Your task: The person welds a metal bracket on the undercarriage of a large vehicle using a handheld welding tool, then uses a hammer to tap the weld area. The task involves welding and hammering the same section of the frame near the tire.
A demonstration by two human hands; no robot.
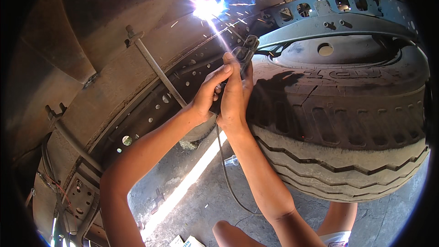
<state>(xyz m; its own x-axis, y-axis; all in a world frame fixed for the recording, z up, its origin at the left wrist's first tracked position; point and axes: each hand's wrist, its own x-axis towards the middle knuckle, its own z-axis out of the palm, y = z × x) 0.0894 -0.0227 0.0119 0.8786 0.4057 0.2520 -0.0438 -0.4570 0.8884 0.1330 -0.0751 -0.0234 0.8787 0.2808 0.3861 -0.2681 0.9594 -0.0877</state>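
My right hand (234,96) is closed around a welding electrode holder (247,51). A thin welding rod (219,35) reaches up and left from its jaws to a brilliant arc (208,8). Against the right hand's thumb side lies my left hand (208,92), its fingers curled; whatever they grip is hidden. Under the wrists hangs a dark cable (223,160), looping toward the ground. The arc burns at the rusty brown metal panel (137,4) overhead, and glare hides the exact spot. Sparks fly off to the right.
A large worn tire (338,105) fills the right side, close to my right forearm. Above it curves a blue-grey perforated frame rail (322,9). Long bolted rods (157,68) cross a holed dark beam (151,120) at left. Loose wires (57,187) hang lower left.
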